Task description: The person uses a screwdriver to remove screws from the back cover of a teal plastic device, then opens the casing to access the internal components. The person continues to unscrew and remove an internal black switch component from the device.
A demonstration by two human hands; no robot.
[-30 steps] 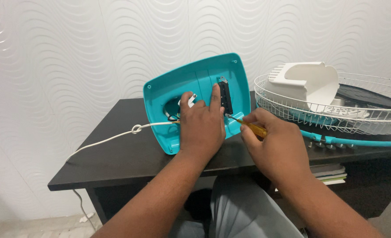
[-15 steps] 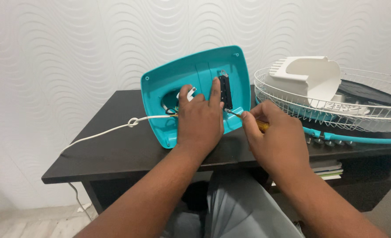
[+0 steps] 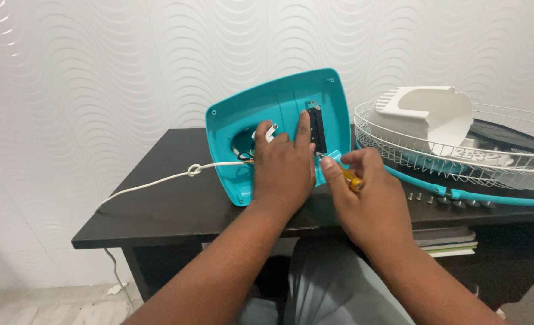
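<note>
- Teal fan base (image 3: 279, 102) at centre of the frame, tipped up on its lower edge on the table (image 3: 176, 198), hollow underside turned toward the camera, presumably so the inner parts can be reached.
- Inside it, a black switch block (image 3: 317, 129) standing upright right of centre, and a dark opening with bundled wires (image 3: 243, 147) at the left.
- Left hand (image 3: 284, 165) laid flat against the inside of the base, fingers spread, index finger stretched up just beside the black block; seemingly pressed there to keep the tilted shell from sliding. Open, gripping nothing.
- Right hand (image 3: 369, 195) just right of the base's lower corner, fingers curled around a screwdriver (image 3: 350, 179) with a yellow handle, shaft aimed toward the base's lower right edge; tip hidden behind the fingers, so contact with a screw cannot be told.
- White power cord (image 3: 152, 183) running out of the base toward the left, knotted near the shell, likely as strain relief, then trailing off the table's edge.
- At the right of the frame, a white wire fan guard (image 3: 399, 153) with a teal rim lying flat, a white motor housing (image 3: 426, 111) resting in it, set aside well clear of the hands.
- Row of small screws (image 3: 435, 198) lined up along the table's front edge beneath the guard.
- Stacked books (image 3: 450, 241) on a shelf under the table, lower right.
</note>
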